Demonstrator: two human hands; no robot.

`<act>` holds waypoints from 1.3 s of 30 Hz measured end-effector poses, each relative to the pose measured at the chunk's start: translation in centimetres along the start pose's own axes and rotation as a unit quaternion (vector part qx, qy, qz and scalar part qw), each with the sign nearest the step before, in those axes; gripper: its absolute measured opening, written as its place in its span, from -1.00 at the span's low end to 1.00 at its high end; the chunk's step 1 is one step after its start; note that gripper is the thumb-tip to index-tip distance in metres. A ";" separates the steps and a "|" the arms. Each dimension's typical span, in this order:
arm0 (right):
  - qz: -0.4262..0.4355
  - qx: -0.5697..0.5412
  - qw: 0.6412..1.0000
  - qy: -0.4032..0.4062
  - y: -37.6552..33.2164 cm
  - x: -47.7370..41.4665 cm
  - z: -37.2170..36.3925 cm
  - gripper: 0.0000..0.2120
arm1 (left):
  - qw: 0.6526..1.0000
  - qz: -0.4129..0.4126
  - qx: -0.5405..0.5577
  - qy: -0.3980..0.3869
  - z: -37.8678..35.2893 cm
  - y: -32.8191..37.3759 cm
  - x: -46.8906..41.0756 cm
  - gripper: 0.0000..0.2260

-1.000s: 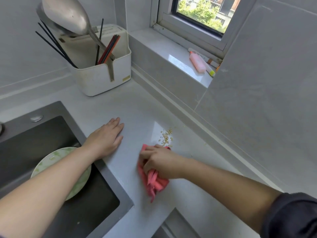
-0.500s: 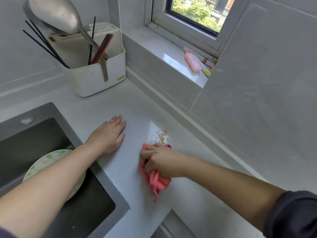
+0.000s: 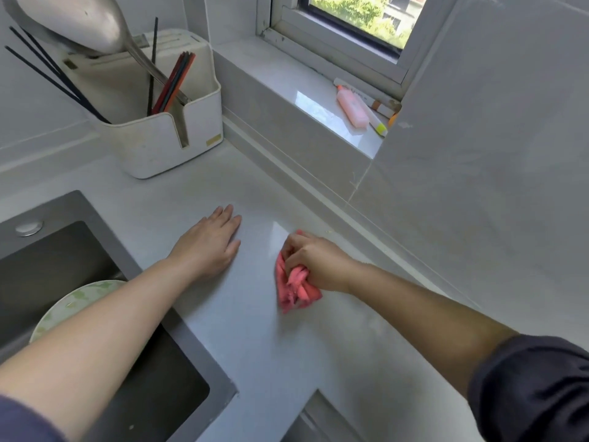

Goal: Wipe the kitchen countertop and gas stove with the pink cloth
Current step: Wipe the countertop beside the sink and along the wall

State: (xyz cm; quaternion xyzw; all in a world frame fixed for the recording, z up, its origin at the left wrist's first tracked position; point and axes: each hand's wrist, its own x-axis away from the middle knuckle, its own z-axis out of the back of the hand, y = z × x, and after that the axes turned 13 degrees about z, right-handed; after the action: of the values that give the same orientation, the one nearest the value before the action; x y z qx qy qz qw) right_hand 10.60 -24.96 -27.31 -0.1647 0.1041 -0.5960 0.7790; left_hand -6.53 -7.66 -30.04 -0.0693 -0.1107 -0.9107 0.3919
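Observation:
My right hand (image 3: 314, 260) grips a bunched pink cloth (image 3: 294, 290) and presses it onto the pale grey countertop (image 3: 255, 339), close to the raised ledge under the window. My left hand (image 3: 208, 242) lies flat on the countertop with fingers spread, a short way left of the cloth and just right of the sink. No crumbs show around the cloth now. The gas stove is not in view.
A dark sink (image 3: 63, 272) at the left holds a green-patterned plate (image 3: 63, 311). A white utensil holder (image 3: 159, 122) with chopsticks and a big metal ladle (image 3: 79, 23) stands at the back. A pink bottle (image 3: 352, 108) lies on the window sill (image 3: 287, 81).
The right hand pushed the cloth forward over the small pile of crumbs, which no longer shows. The left hand stayed flat in place. The view shifted slightly.

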 end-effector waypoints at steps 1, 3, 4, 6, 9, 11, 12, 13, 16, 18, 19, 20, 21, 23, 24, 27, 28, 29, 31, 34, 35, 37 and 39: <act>0.004 -0.006 1.000 -0.016 -0.1 1.0 0.3 -0.77 | 1.000 -0.003 0.001 -0.006 0.0 0.3 0.0 -0.49; 0.013 -0.030 0.999 -0.023 -0.1 1.7 1.0 -0.74 | 1.000 -0.011 -0.008 -0.014 0.2 1.0 -0.3 -0.48; 0.013 -0.030 0.999 -0.007 -0.1 1.4 1.5 -0.75 | 1.000 -0.013 -0.016 -0.014 0.5 1.3 -0.6 -0.47; 0.003 0.009 0.998 0.059 0.3 -0.5 2.2 -0.82 | 1.000 -0.002 -0.025 -0.013 1.0 1.5 -1.4 -0.46; -0.039 0.076 0.989 0.124 1.5 -4.0 2.4 -0.79 | 0.999 0.039 -0.023 -0.029 1.2 1.5 -2.2 -0.46; -0.070 0.085 0.987 0.114 2.8 -5.2 1.7 -0.72 | 0.997 0.047 -0.037 -0.044 1.0 1.4 -2.6 -0.47; -0.078 0.074 0.989 0.105 3.4 -5.3 1.2 -0.69 | 0.997 0.046 -0.041 -0.049 1.0 1.3 -2.9 -0.47; -0.080 0.062 0.990 0.100 4.0 -5.0 0.7 -0.67 | 0.997 0.045 -0.041 -0.051 1.1 1.2 -3.2 -0.47; -0.088 0.024 0.992 0.092 4.6 -3.5 -0.2 -0.66 | 0.996 0.047 -0.045 -0.065 1.5 0.9 -3.7 -0.48; -0.097 0.010 0.992 0.074 4.6 -2.2 -0.4 -0.66 | 0.996 0.046 -0.044 -0.062 1.6 0.9 -3.6 -0.51; -0.105 0.006 0.992 0.065 4.6 -1.6 -0.4 -0.65 | 0.997 0.035 -0.041 -0.049 1.5 1.0 -3.4 -0.55; -0.114 0.001 0.992 0.055 4.5 -0.9 -0.3 -0.65 | 0.999 0.011 -0.037 -0.028 1.6 1.4 -3.0 -0.60; -0.124 -0.006 0.991 0.042 4.4 -0.1 -0.1 -0.65 | 0.999 -0.024 -0.031 -0.005 1.5 1.8 -2.5 -0.65; -0.134 -0.021 0.991 0.019 3.8 1.6 0.2 -0.66 | 0.994 -0.110 -0.021 0.016 1.1 2.6 -1.6 -0.75; -0.139 -0.037 0.990 0.016 3.3 2.4 0.6 -0.67 | 0.990 -0.141 -0.012 0.011 1.0 2.9 -1.2 -0.78; -0.135 -0.071 0.988 -0.010 1.9 5.3 2.2 -0.72 | 0.990 -0.134 0.054 0.007 1.1 4.0 -0.3 -0.90; -0.125 -0.038 0.990 -0.054 1.7 6.2 2.9 -0.72 | 0.991 -0.113 0.076 0.013 1.4 4.4 -0.1 -0.92; -0.127 -0.011 0.986 -0.107 1.4 7.0 3.6 -0.71 | 0.992 -0.093 0.085 0.016 1.7 4.8 0.1 -0.89; -0.144 0.029 0.967 -0.207 1.2 7.8 4.9 -0.70 | 0.995 -0.069 0.076 0.017 2.3 5.3 0.2 -0.81; -0.178 0.043 0.946 -0.267 0.6 7.7 6.2 -0.82 | 0.996 -0.070 0.046 0.020 2.7 5.1 0.2 -0.82; -0.183 0.046 0.946 -0.262 0.2 7.5 6.5 -0.84 | 0.998 -0.061 0.030 0.012 2.8 4.9 0.2 -0.77; -0.181 0.039 0.957 -0.221 -0.2 6.9 6.9 -0.83 | 0.999 -0.040 -0.003 -0.025 2.9 4.6 0.2 -0.63; -0.176 0.020 0.971 -0.162 -0.2 6.0 7.1 -0.78 | 0.998 -0.017 -0.020 -0.059 2.8 4.6 0.2 -0.53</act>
State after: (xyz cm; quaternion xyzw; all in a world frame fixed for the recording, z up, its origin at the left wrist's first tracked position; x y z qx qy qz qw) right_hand 14.56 -29.84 -20.44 -0.2587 -0.0662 -0.6911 0.6716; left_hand -3.21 -10.12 -26.68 -0.1289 -0.1165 -0.9137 0.3674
